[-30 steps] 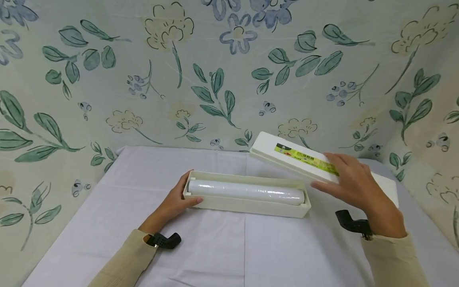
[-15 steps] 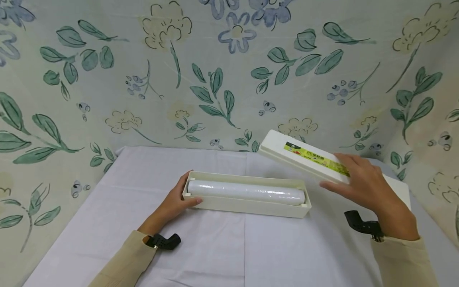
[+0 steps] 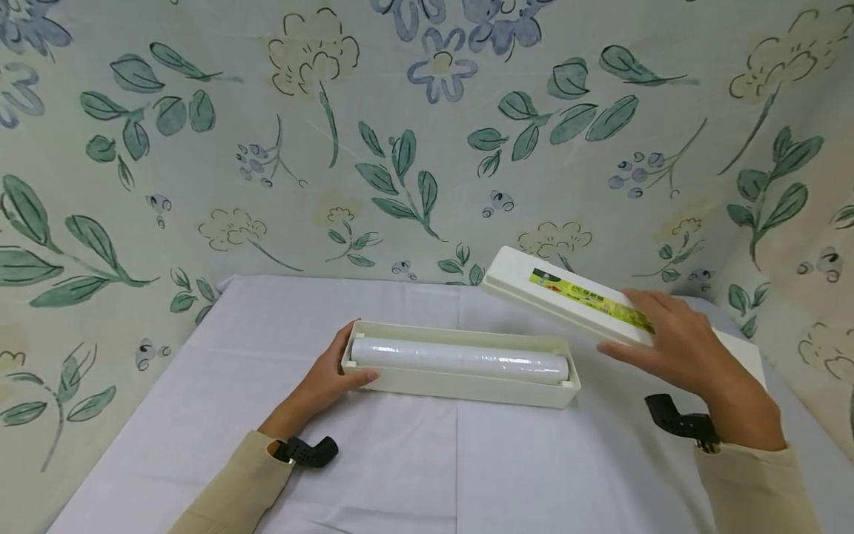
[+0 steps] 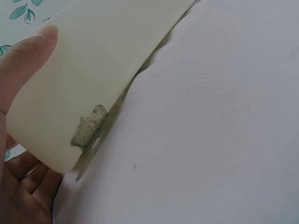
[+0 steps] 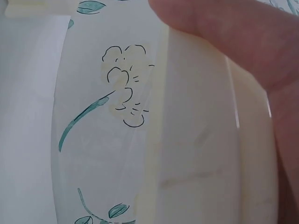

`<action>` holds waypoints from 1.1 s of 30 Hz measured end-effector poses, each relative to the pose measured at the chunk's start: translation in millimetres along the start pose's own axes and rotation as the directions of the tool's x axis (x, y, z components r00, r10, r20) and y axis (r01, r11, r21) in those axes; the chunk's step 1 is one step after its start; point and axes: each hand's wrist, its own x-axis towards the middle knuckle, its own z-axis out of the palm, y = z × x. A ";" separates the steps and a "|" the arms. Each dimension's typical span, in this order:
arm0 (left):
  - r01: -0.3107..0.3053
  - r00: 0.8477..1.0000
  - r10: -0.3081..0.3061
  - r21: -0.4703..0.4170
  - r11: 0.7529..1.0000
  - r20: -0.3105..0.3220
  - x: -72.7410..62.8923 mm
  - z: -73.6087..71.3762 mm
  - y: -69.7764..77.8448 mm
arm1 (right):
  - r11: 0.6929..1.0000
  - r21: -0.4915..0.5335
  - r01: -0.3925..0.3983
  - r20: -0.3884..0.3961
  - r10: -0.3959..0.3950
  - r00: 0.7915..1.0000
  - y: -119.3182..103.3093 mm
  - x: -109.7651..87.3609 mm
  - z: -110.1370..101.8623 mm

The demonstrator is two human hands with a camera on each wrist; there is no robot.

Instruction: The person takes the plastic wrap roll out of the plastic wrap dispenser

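Note:
A long cream box (image 3: 460, 387) sits on the white cloth, a shiny roll of cling film (image 3: 460, 359) lying inside it. My left hand (image 3: 327, 382) grips the box's left end, thumb on the front wall and fingers behind. In the left wrist view the thumb lies against the box wall (image 4: 93, 60), near a greyish patch at its lower edge. Raised and tilted at the right is the box's white lid (image 3: 527, 289), with a yellow-green label. My right hand (image 3: 680, 348) holds it across the top, thumb on the near edge; the right wrist view shows the lid's side (image 5: 201, 116) close up.
White cloth (image 3: 400, 460) covers the table. Behind and at both sides hangs a floral curtain (image 3: 414, 148). Black wrist mounts (image 3: 310, 451) sit on both wrists.
The right hand and the lid have shifted a little to the right, mostly in the first half second. The left hand, box and roll stay in place.

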 end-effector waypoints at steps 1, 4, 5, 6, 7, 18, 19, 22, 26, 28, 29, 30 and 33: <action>0.000 1.000 0.000 0.000 1.000 0.000 0.2 -0.1 -0.3 | 1.000 0.000 0.001 -0.003 -0.001 1.000 0.2 -0.4 0.0; 0.000 1.000 0.000 -0.002 1.000 0.003 0.5 -0.1 -0.5 | 1.000 -0.002 0.001 -0.008 -0.001 1.000 1.2 -1.4 -0.4; 0.001 1.000 -0.001 -0.003 1.000 0.003 0.3 -0.1 -0.2 | 1.000 -0.003 -0.002 -0.008 0.002 1.000 1.8 -1.7 -0.6; 0.001 1.000 -0.001 -0.004 1.000 0.004 0.0 -0.1 0.1 | 1.000 -0.005 -0.002 -0.009 0.001 1.000 2.5 -2.0 -0.8; 0.001 1.000 -0.001 -0.004 1.000 0.004 -0.1 0.0 0.3 | 1.000 -0.006 0.001 -0.011 -0.001 1.000 3.3 -2.2 -1.1; 0.005 1.000 -0.005 -0.013 1.000 0.009 -1.2 0.6 1.4 | 1.000 -0.026 -0.007 -0.034 0.006 0.999 7.7 -3.8 -4.0; 0.001 1.000 -0.001 -0.014 1.000 0.010 -1.0 0.5 1.2 | 1.000 -0.025 -0.009 -0.036 0.008 0.999 7.9 -3.9 -4.2; -0.006 1.000 0.006 -0.014 1.000 0.011 -0.4 0.3 0.7 | 1.000 -0.023 -0.010 -0.038 0.009 0.999 8.8 -4.3 -4.6; -0.006 1.000 0.006 -0.012 1.000 0.008 -0.3 0.1 0.4 | 1.000 -0.016 -0.014 -0.036 0.014 0.999 9.3 -4.4 -4.0; -0.010 1.000 0.010 -0.012 1.000 0.008 -0.1 0.1 -0.7 | 1.000 -0.013 -0.015 -0.033 0.014 0.999 9.1 -4.0 -3.3; -0.010 1.000 0.010 -0.013 1.000 0.007 -0.1 0.1 -1.0 | 1.000 -0.012 -0.015 -0.032 0.015 0.999 9.0 -4.0 -2.9; -0.012 1.000 0.012 -0.014 1.000 0.008 0.0 0.1 -1.5 | 1.000 -0.013 -0.016 -0.031 0.015 0.999 8.8 -3.9 -2.7; -0.012 1.000 0.012 -0.017 1.000 0.011 0.2 0.0 -2.3 | 1.000 -0.012 -0.017 -0.021 0.017 1.000 8.2 -4.0 -2.3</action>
